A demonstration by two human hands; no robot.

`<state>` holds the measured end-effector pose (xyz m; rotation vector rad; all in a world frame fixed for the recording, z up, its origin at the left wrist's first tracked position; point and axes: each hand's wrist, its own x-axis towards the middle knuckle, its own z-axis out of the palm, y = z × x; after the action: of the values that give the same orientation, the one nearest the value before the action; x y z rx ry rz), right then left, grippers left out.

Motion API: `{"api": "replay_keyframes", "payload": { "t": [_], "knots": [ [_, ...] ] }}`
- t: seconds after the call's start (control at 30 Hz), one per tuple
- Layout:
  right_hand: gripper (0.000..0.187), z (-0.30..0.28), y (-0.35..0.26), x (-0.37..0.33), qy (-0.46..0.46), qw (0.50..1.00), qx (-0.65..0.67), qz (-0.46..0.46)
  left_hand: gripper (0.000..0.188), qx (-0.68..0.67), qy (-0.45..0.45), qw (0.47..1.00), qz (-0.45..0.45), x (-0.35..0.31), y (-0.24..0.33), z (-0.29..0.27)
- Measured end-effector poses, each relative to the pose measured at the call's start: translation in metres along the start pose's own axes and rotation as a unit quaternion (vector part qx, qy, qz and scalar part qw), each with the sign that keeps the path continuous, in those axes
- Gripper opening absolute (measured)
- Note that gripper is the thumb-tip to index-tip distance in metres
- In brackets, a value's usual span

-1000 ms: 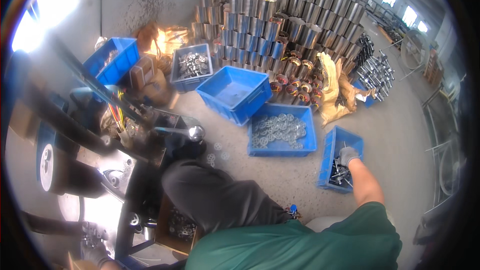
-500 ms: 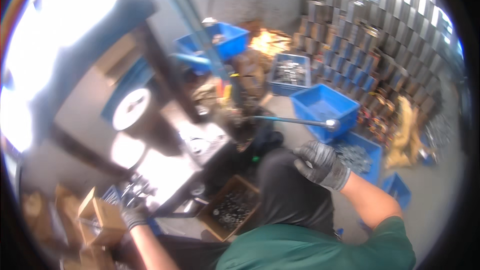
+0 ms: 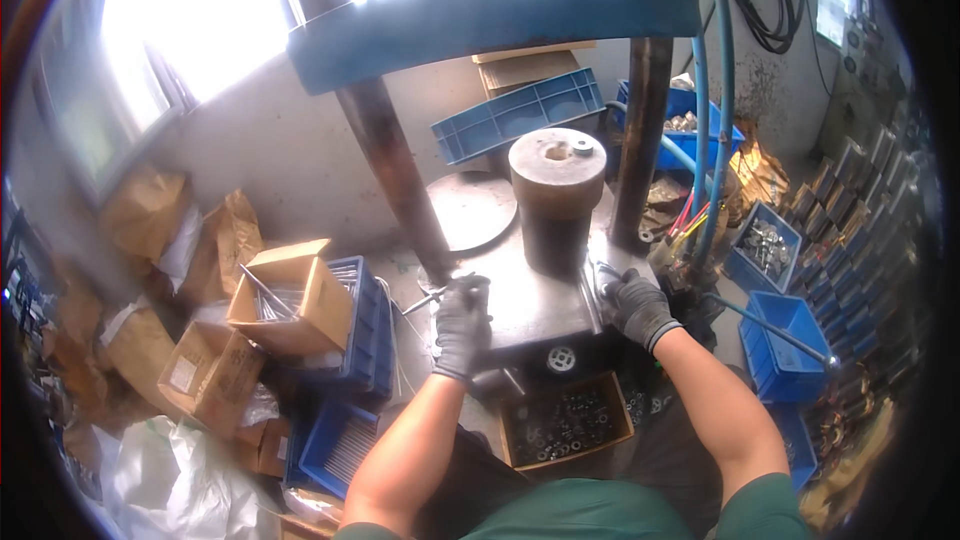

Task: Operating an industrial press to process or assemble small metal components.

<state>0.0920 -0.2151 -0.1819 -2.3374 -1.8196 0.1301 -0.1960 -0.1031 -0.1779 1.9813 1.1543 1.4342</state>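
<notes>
In the head view, the left hand [image 3: 463, 330], in a dark grey cloth glove, has its fingers bent around one end of a thin, straight, silver metal rod [image 3: 420, 302]. The rod is over the left edge of the shiny, flat steel table [image 3: 520, 312]. Its long way is on a slant: the free end points left and a bit back toward the person.

The right hand [image 3: 637, 308], in a matching glove, is at the table's right side with bent fingers. I cannot tell if it grips anything. Just beside it, a narrow silver metal bar [image 3: 590, 305] runs nearly front to back.

Behind, a fat, round, dark metal post [image 3: 557, 210] stands upright with a pale, flat top. A small grey metal ring [image 3: 582, 148] lies on it. Below the table's front edge, a brown open box [image 3: 506, 432] holds little metal rings.
</notes>
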Motion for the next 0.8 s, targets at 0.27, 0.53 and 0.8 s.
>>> {"api": "replay_keyframes", "payload": {
  "t": [0.27,0.53,0.8],
  "knots": [
    [0.012,-0.009,-0.002,0.008,0.177,0.971,0.153,-0.042,0.048,-0.178,-0.246,0.943,-0.134,-0.026,0.037,0.02],
    [0.013,-0.139,-0.033,0.084,0.427,0.859,0.231,-0.166,0.051,0.002,-0.244,0.965,-0.102,-0.02,0.024,0.024],
    [0.028,-0.149,-0.045,0.132,0.372,0.874,0.291,-0.116,0.049,-0.052,-0.337,0.893,-0.295,-0.016,0.014,0.033]
  ]
}}
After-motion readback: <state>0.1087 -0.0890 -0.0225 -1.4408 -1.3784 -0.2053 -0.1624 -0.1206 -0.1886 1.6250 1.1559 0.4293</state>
